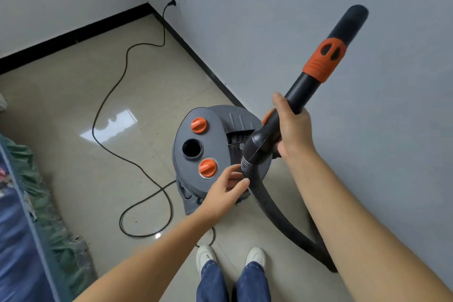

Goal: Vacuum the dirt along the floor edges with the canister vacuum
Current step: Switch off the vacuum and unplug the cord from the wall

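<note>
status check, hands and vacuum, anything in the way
Right hand grips black wand handle, raised. Left hand open by ribbed black hose. Grey canister vacuum near wall. Black power cord looped across floor.

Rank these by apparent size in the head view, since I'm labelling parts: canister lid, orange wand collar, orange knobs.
1. canister lid
2. orange wand collar, though it sits nearer the camera
3. orange knobs, alike

I see no readable text, labels, brands or numbers anywhere. Canister vacuum (208, 144) lid shows plain grey plastic, orange knobs (199, 125) unmarked. Orange collar (324, 60) on wand bears only moulded ridges, no lettering.
</note>
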